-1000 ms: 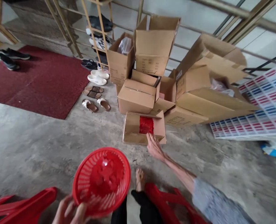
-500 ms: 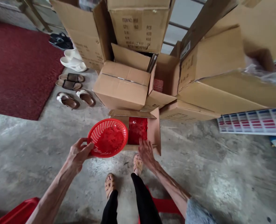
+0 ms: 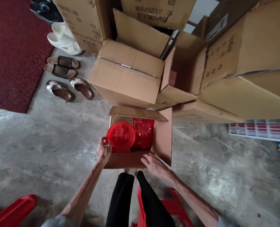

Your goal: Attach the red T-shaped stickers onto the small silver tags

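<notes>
My left hand grips the rim of a round red plastic basket from its left side. Small red pieces lie inside the basket, too small to name. The basket is over the left part of an open cardboard box. Beside it in the box, on the right, is a shiny red heap, seemingly a bag of similar pieces. At the box's front right corner, my right hand rests on the folded-out front flap with fingers stretched and holding nothing.
A closed carton stands just behind the box, with an open carton to its right. Large cartons are stacked at right. Several shoes and a dark red mat are at left. Red plastic stools stand near me.
The basket has moved right and down over the box, tilting with my left hand. My right hand has drawn back from the red heap to the front flap, which is now folded outward.
</notes>
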Motion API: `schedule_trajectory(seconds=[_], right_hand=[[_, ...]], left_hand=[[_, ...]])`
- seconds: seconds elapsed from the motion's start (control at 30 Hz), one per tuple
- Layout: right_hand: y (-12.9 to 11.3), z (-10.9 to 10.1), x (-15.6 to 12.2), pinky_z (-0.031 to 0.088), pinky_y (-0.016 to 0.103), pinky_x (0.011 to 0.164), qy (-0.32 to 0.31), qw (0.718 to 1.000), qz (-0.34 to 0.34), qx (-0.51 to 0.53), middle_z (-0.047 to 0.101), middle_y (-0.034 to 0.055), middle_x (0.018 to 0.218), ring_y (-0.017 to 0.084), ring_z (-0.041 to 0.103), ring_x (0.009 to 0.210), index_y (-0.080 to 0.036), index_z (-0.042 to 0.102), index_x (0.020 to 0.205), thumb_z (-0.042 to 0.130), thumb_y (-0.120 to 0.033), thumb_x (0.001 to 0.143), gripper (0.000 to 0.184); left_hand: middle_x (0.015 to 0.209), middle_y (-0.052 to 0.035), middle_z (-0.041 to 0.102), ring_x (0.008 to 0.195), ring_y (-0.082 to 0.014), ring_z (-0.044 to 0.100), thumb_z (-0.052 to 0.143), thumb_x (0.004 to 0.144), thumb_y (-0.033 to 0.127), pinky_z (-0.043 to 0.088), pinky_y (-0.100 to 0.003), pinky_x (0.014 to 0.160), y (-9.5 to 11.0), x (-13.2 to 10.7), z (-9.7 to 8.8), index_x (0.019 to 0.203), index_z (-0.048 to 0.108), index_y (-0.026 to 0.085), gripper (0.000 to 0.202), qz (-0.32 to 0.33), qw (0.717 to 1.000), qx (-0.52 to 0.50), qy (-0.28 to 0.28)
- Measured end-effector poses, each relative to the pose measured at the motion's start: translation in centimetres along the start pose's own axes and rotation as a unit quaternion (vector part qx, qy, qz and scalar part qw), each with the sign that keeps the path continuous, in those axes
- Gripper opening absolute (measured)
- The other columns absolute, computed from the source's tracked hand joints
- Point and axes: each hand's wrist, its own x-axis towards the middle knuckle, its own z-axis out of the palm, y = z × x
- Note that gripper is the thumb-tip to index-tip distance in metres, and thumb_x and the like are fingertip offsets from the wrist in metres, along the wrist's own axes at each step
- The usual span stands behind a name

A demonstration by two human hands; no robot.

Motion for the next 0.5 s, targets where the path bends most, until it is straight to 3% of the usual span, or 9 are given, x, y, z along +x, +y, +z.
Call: schedule_trajectory(seconds=[0.17,0.3,0.37,0.43,0.5], right_hand=[[3.3,-3.8,6.8,0.051,0.052,0.1,0.017,0.995,0.093,0.001,0.058,0.011,0.138,0.028,0.06,0.12,-0.019,0.059,0.131,0.063,-0.034,0.098,0.036],[4.6,-6.0,12.5,0.046,0.057,0.104,0.033,0.995,0.093,0.011,0.052,0.0117,0.145,0.031,0.055,0.127,-0.02,0.055,0.136,0.064,-0.034,0.096,0.043],[5.1,-6.6,15.0,0.046,0.056,0.104,0.031,0.997,0.065,0.027,0.053,0.0114,0.144,0.031,0.055,0.126,-0.02,0.056,0.135,0.064,-0.035,0.096,0.042],[5.7,-6.9,17.0,0.05,0.053,0.101,0.024,0.998,0.036,0.047,0.057,0.0109,0.139,0.029,0.059,0.121,-0.019,0.058,0.132,0.064,-0.035,0.097,0.039],[6.5,-6.9,18.5,0.054,0.049,0.094,0.016,0.997,0.016,0.067,0.062,0.0101,0.131,0.026,0.064,0.112,-0.018,0.06,0.128,0.064,-0.035,0.097,0.035]], left_hand=[[0.097,-0.0056,0.064,0.089,-0.0223,0.065,0.065,0.091,0.032,0.055,-0.042,0.081,0.0,0.2,0.1,0.114,0.059,0.015,0.03,-0.031,0.998,0.018,0.044],[0.1,-0.011,0.062,0.109,-0.0315,0.06,0.056,0.091,0.028,0.049,-0.049,0.094,0.2,-3.0,0.9,0.106,0.059,0.017,0.019,-0.001,1.0,0.004,0.029],[0.1,-0.0105,0.064,0.111,-0.03,0.06,0.059,0.086,0.02,0.047,-0.046,0.1,0.1,-5.4,2.9,0.093,0.063,0.02,0.008,0.023,0.999,-0.01,-0.026],[0.095,-0.008,0.067,0.107,-0.0274,0.062,0.068,0.079,0.014,0.048,-0.042,0.1,0.1,-7.4,6.2,0.083,0.066,0.02,0.008,0.034,0.994,-0.027,-0.1],[0.097,-0.0063,0.069,0.104,-0.0254,0.064,0.072,0.082,0.018,0.051,-0.045,0.097,0.3,-8.2,10.1,0.089,0.067,0.017,0.009,0.022,0.987,-0.046,-0.15]])
